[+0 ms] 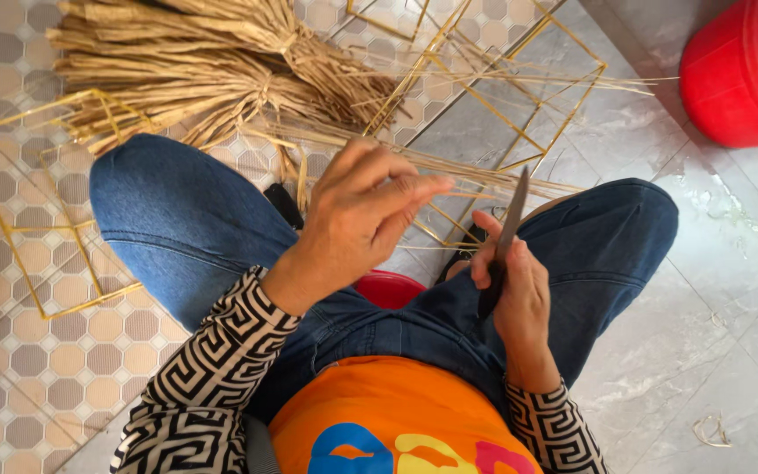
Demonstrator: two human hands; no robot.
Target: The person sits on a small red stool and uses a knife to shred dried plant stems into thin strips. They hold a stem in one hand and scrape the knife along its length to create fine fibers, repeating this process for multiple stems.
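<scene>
My left hand is raised over my left knee, its fingers pinched together on thin straw stalks that run off to the right. My right hand is closed around the dark handle of a knife, whose blade points up toward the stalks. Both hands hover above my lap; I sit with knees apart in blue jeans.
Tied straw bundles lie on the tiled floor ahead. Thin yellow straw frames rest on the floor at left, and another straw frame lies ahead. A red bucket stands at the top right. A low red stool shows between my legs.
</scene>
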